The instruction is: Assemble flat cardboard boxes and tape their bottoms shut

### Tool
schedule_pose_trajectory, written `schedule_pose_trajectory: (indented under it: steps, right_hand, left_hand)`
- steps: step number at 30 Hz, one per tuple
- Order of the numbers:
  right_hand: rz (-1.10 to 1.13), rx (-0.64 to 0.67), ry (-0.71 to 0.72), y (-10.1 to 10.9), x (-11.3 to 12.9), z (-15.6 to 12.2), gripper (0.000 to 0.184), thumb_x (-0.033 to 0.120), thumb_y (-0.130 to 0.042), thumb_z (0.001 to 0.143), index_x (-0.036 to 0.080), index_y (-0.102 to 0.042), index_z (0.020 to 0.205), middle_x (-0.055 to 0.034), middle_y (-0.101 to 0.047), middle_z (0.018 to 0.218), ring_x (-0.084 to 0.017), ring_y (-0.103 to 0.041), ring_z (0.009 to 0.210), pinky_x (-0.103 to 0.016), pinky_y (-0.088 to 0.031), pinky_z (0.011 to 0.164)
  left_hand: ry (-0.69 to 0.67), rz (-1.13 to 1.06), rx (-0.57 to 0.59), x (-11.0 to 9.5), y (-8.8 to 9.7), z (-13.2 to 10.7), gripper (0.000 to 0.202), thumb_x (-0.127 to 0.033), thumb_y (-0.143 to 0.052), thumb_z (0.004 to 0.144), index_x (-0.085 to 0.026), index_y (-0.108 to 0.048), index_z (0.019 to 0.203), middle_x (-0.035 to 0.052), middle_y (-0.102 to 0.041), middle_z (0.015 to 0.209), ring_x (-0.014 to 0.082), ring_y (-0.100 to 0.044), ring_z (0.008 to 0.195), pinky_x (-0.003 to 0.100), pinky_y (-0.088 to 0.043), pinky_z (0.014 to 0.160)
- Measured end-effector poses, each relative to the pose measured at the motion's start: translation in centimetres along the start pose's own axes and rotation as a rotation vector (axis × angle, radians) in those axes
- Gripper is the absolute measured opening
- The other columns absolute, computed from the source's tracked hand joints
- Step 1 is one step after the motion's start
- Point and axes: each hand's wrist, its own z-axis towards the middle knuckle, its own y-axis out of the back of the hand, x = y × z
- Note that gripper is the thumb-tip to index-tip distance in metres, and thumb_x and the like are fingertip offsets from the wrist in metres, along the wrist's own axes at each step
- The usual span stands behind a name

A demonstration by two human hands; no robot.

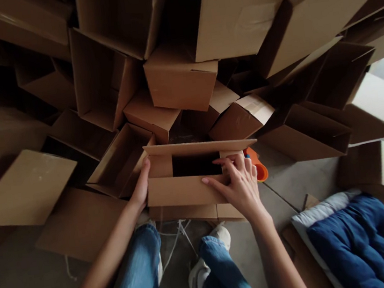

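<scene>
A brown cardboard box (184, 192) stands in front of me, its top partly open. The short flaps at both ends are folded inward, while the long near and far flaps slant outward around a dark gap. My left hand (143, 183) grips the box's left end, thumb up by the far flap and the other fingers mostly hidden. At the right end, my right hand (241, 180) is closed over the flaps, its thumb on the near one and its index finger reaching over the opening. Just beyond that hand, an orange tape dispenser (261, 171) shows in part.
Many open cardboard boxes are heaped ahead, including a closer one (123, 158) to the left. A blue cushion (363, 239) lies at the lower right on a pale one. White string (180, 233) lies on the grey floor by my shoes.
</scene>
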Motion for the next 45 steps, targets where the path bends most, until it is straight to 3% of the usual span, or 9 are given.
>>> schedule_pose_trajectory:
  steps: [3, 6, 8, 13, 18, 22, 30, 35, 45]
  right_hand:
    - [-0.003, -0.044, -0.012, -0.6, -0.3, -0.3, 0.074, 0.083, -0.053, 0.089, 0.027, -0.062, 0.136, -0.013, -0.057, 0.131, -0.034, -0.053, 0.121, -0.054, -0.044, 0.103]
    - [0.013, -0.091, -0.006, -0.8, -0.4, -0.5, 0.073, 0.077, -0.059, 0.089, 0.028, -0.055, 0.143, -0.0136, -0.052, 0.136, -0.035, -0.049, 0.127, -0.057, -0.042, 0.107]
    - [0.034, -0.142, 0.003, -0.8, -0.4, -0.8, 0.075, 0.073, -0.062, 0.089, 0.028, -0.049, 0.148, -0.0144, -0.048, 0.141, -0.036, -0.046, 0.131, -0.059, -0.041, 0.109]
    - [0.042, -0.281, 0.101, 0.2, 0.0, -0.9, 0.094, 0.066, -0.064, 0.091, 0.03, -0.02, 0.165, -0.0186, -0.026, 0.162, -0.045, -0.032, 0.15, -0.067, -0.034, 0.116]
    - [-0.026, 0.036, 0.287, 2.4, 2.0, 0.3, 0.116, 0.06, -0.065, 0.088, 0.02, 0.008, 0.169, -0.0221, -0.004, 0.176, -0.05, -0.008, 0.16, -0.077, -0.018, 0.12]
    - [-0.058, 0.195, 0.398, 2.8, 3.8, 1.4, 0.123, 0.054, -0.072, 0.081, 0.016, 0.003, 0.17, -0.0213, 0.001, 0.177, -0.048, -0.001, 0.162, -0.076, -0.008, 0.123]
    - [-0.133, 0.129, 0.368, 2.3, 5.3, 0.7, 0.11, 0.036, -0.071, 0.08, 0.021, -0.011, 0.171, -0.0207, -0.015, 0.176, -0.046, -0.012, 0.162, -0.078, -0.009, 0.122]
    - [-0.139, 0.125, 0.343, 2.4, 5.1, -0.3, 0.107, 0.04, -0.073, 0.082, 0.025, -0.014, 0.17, -0.0192, -0.019, 0.175, -0.044, -0.019, 0.16, -0.077, -0.008, 0.122]
    - [-0.122, 0.047, 0.319, 1.8, 4.9, -1.8, 0.093, 0.051, -0.063, 0.092, 0.023, -0.02, 0.169, -0.0196, -0.032, 0.17, -0.041, -0.031, 0.156, -0.076, -0.002, 0.123]
  left_hand:
    - [0.072, -0.049, 0.072, -0.5, 0.6, -0.5, 0.103, -0.081, -0.072, 0.071, -0.023, -0.05, 0.152, 0.0122, -0.066, 0.144, 0.0407, -0.051, 0.144, 0.053, -0.046, 0.116]
    - [0.057, 0.084, 0.134, -0.7, 1.2, -0.9, 0.12, -0.053, -0.093, 0.059, -0.027, -0.037, 0.162, 0.0095, -0.06, 0.152, 0.0392, -0.048, 0.146, 0.05, -0.042, 0.121]
    - [0.029, 0.136, 0.129, -0.6, 1.2, -1.0, 0.12, -0.043, -0.093, 0.061, -0.03, -0.034, 0.164, 0.008, -0.057, 0.155, 0.0375, -0.048, 0.147, 0.047, -0.041, 0.122]
    - [0.03, 0.118, 0.116, -0.3, 0.9, -1.0, 0.117, -0.042, -0.089, 0.065, -0.033, -0.029, 0.165, 0.0082, -0.059, 0.152, 0.037, -0.055, 0.14, 0.049, -0.046, 0.117]
    - [0.041, 0.116, 0.144, 0.1, 1.2, -0.8, 0.115, -0.041, -0.088, 0.067, -0.032, -0.03, 0.165, 0.0083, -0.061, 0.15, 0.0359, -0.054, 0.141, 0.048, -0.045, 0.118]
    - [0.057, 0.105, 0.134, -0.2, 1.2, -1.1, 0.116, -0.04, -0.088, 0.066, -0.036, -0.028, 0.166, 0.006, -0.05, 0.162, 0.036, -0.049, 0.146, 0.048, -0.042, 0.121]
    - [0.053, 0.152, 0.126, -1.7, 0.7, -2.9, 0.099, -0.037, -0.082, 0.078, -0.039, -0.034, 0.165, 0.0039, -0.053, 0.161, 0.0335, -0.048, 0.147, 0.048, -0.039, 0.123]
    - [0.062, 0.175, 0.112, -1.0, 1.2, -2.6, 0.099, -0.039, -0.085, 0.077, -0.039, -0.037, 0.163, 0.0055, -0.062, 0.151, 0.0343, -0.05, 0.146, 0.049, -0.038, 0.124]
    - [0.023, 0.127, 0.223, -1.7, 1.3, -3.3, 0.094, -0.034, -0.08, 0.081, -0.041, -0.035, 0.163, 0.0023, -0.048, 0.164, 0.0318, -0.042, 0.152, 0.047, -0.037, 0.124]
